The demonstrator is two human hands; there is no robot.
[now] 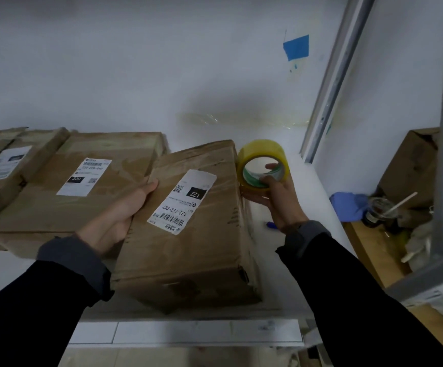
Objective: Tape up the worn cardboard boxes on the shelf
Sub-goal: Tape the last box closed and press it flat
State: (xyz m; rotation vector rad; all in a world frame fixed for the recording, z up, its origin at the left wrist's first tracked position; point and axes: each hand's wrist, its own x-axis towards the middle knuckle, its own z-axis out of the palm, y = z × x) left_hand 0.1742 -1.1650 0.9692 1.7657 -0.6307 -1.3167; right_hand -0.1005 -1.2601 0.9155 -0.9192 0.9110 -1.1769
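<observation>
At the far left of the frame a worn box [0,165] lay beside a larger box labelled 220 [82,181] on the white shelf [307,192]. Toward the centre, the left hand [119,215] rested with straight fingers against the left side of the box labelled 122 [188,234] (creased and scuffed). Just right of that box, the right hand [276,200] gripped a yellow tape roll [262,157], fingers curled through its core. At the right edge, a blue glove [347,205] lay near a plastic cup [379,210].
</observation>
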